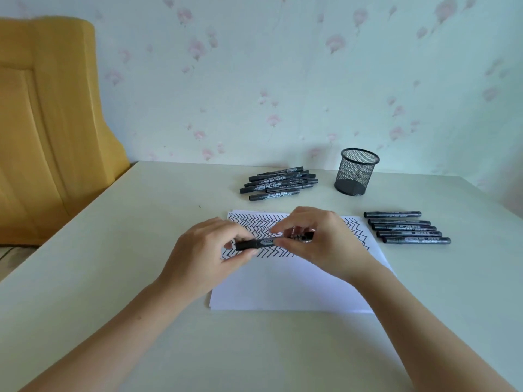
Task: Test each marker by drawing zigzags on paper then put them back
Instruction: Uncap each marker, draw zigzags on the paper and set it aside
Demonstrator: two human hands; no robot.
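Note:
A black marker [267, 242] lies level between both hands, just above the white paper [288, 287]. My left hand [206, 258] pinches its left end, where the cap is. My right hand [322, 241] grips the barrel at the right end. Black zigzag rows [254, 222] cover the upper part of the paper. A heap of several black markers [278, 183] lies behind the paper. A tidy row of several more markers [407, 227] lies to the paper's right.
A black mesh pen cup [356, 172] stands upright at the back, between the two marker groups. The pale table [113, 250] meets a flowered wall behind. A yellow wooden panel [48, 123] stands off the table's left edge.

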